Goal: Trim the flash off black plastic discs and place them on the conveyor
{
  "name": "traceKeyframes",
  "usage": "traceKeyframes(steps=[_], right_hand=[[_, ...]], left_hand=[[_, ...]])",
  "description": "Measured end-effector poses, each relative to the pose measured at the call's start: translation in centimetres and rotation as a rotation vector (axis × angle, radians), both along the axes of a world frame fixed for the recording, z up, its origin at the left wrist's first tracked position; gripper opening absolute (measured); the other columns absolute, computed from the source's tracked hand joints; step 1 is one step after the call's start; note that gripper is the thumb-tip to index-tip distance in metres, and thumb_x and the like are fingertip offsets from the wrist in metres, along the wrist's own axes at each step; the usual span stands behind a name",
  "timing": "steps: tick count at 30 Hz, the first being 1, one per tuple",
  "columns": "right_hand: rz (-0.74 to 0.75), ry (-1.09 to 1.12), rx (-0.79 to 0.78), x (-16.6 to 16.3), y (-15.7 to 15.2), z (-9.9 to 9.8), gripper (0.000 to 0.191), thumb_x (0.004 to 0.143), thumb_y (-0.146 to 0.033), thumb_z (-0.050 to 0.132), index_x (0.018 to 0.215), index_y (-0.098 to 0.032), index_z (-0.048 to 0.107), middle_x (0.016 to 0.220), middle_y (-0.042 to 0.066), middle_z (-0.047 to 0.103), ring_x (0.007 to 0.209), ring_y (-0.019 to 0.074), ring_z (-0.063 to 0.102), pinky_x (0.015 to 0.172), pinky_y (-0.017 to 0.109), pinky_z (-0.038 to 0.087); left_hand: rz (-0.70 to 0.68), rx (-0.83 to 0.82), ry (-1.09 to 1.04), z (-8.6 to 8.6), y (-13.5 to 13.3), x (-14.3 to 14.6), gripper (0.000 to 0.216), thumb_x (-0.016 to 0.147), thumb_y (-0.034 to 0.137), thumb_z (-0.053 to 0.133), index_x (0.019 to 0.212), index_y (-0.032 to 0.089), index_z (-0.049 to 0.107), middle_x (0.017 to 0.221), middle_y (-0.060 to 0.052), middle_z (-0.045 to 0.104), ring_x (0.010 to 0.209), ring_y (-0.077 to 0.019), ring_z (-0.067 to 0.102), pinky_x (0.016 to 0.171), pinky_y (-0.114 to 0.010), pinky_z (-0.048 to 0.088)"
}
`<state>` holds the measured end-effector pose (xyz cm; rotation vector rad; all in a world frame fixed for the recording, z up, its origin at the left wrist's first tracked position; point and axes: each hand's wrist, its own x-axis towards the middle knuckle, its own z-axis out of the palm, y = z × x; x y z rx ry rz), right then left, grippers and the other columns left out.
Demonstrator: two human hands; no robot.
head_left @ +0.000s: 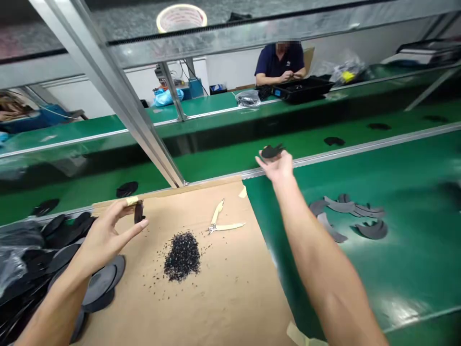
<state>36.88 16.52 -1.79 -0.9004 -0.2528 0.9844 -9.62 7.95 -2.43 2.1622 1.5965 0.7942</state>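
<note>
My left hand [108, 230] hovers over the left edge of a brown cardboard sheet [223, 288] and pinches a small dark flat part [139, 211] between thumb and fingers. My right hand [277, 166] is stretched far forward to the metal rail of the conveyor and holds a black curved piece [272, 151] at its fingertips. A heap of black trimmings [182, 254] lies mid-cardboard. Cream-handled cutters [221, 222] lie beyond the heap, untouched.
Black round discs [97, 283] are stacked at the left. Grey curved offcuts [351, 216] lie on the green table to the right. Black pieces [334, 141] ride the green belt. A slanted metal post [144, 129] rises ahead. A person in dark blue [281, 62] works at a black tray.
</note>
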Motion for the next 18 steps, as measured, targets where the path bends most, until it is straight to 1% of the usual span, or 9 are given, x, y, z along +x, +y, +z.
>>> traceKeyframes(steps=[2,4,6,8,10,12,14,16,18], right_hand=[[0.015,0.064,-0.045,-1.1,-2.2,0.5,0.035,0.115,-0.039,0.042,0.096,-0.015,0.059,0.091,0.004,0.063,0.082,0.018,0.067,0.073,0.034,0.063],[0.07,0.091,-0.042,-4.0,-3.4,1.1,0.041,0.115,-0.039,0.033,0.084,-0.019,0.05,0.08,0.001,0.06,0.078,0.0167,0.067,0.073,0.032,0.065],[0.139,0.065,0.004,-7.4,-4.6,1.7,0.031,0.112,-0.034,0.045,0.083,-0.021,0.046,0.078,-0.001,0.06,0.079,0.0143,0.068,0.077,0.028,0.065],[0.256,-0.01,0.052,-10.8,-6.2,2.4,0.019,0.102,-0.022,0.061,0.088,-0.021,0.048,0.086,0.001,0.065,0.084,0.0157,0.071,0.079,0.028,0.066],[0.372,-0.108,0.07,-14.0,-7.9,2.8,0.027,0.088,-0.017,0.078,0.094,-0.02,0.052,0.097,0.005,0.068,0.088,0.0223,0.074,0.074,0.032,0.067],[0.55,-0.284,0.117,-17.0,-9.2,2.9,0.038,0.079,-0.026,0.089,0.098,-0.02,0.056,0.101,0.005,0.068,0.09,0.0254,0.074,0.066,0.03,0.067],[0.676,-0.42,0.149,-19.6,-9.9,2.8,0.041,0.08,-0.04,0.089,0.101,-0.021,0.06,0.099,0.004,0.067,0.089,0.025,0.075,0.061,0.026,0.066],[0.738,-0.446,0.141,-21.7,-10.2,2.4,0.044,0.084,-0.051,0.084,0.106,-0.021,0.06,0.096,0.003,0.068,0.081,0.0227,0.075,0.058,0.025,0.064],[0.763,-0.425,0.117,-23.0,-10.2,2.1,0.048,0.085,-0.054,0.082,0.112,-0.022,0.058,0.097,0.003,0.069,0.072,0.0205,0.074,0.057,0.026,0.064]], left_hand=[[-0.066,-0.054,-0.154,1.2,-0.6,2.2,0.056,0.082,0.059,0.069,0.125,0.025,0.058,0.122,-0.009,0.067,0.113,-0.0302,0.068,0.101,-0.049,0.057],[-0.099,-0.059,-0.288,2.5,-1.4,4.2,0.059,0.081,0.055,0.072,0.13,0.027,0.056,0.123,-0.008,0.067,0.111,-0.0278,0.067,0.103,-0.048,0.057],[-0.09,-0.023,-0.394,3.4,-1.8,5.4,0.059,0.078,0.05,0.075,0.13,0.028,0.056,0.127,-0.006,0.065,0.105,-0.0244,0.067,0.1,-0.046,0.059],[-0.076,0.027,-0.477,3.6,-1.7,5.9,0.054,0.077,0.045,0.078,0.126,0.029,0.058,0.127,-0.004,0.064,0.099,-0.021,0.066,0.094,-0.041,0.06],[-0.079,0.065,-0.568,3.3,-1.3,5.9,0.05,0.078,0.041,0.079,0.123,0.03,0.059,0.116,-0.002,0.065,0.093,-0.0186,0.066,0.085,-0.036,0.061],[-0.062,0.092,-0.625,2.8,-0.8,5.6,0.048,0.079,0.041,0.079,0.121,0.029,0.059,0.107,-0.002,0.065,0.091,-0.0189,0.065,0.079,-0.033,0.06],[-0.017,0.106,-0.609,2.3,-0.4,5.2,0.045,0.08,0.043,0.079,0.118,0.028,0.059,0.111,-0.003,0.065,0.097,-0.0213,0.065,0.081,-0.034,0.06],[0.021,0.093,-0.542,2.0,-0.4,4.9,0.04,0.084,0.043,0.074,0.118,0.026,0.06,0.117,-0.004,0.065,0.104,-0.0228,0.065,0.088,-0.036,0.059],[0.001,0.056,-0.528,2.0,-0.4,4.7,0.033,0.092,0.041,0.064,0.119,0.024,0.059,0.118,-0.006,0.066,0.107,-0.0222,0.065,0.094,-0.037,0.058]])
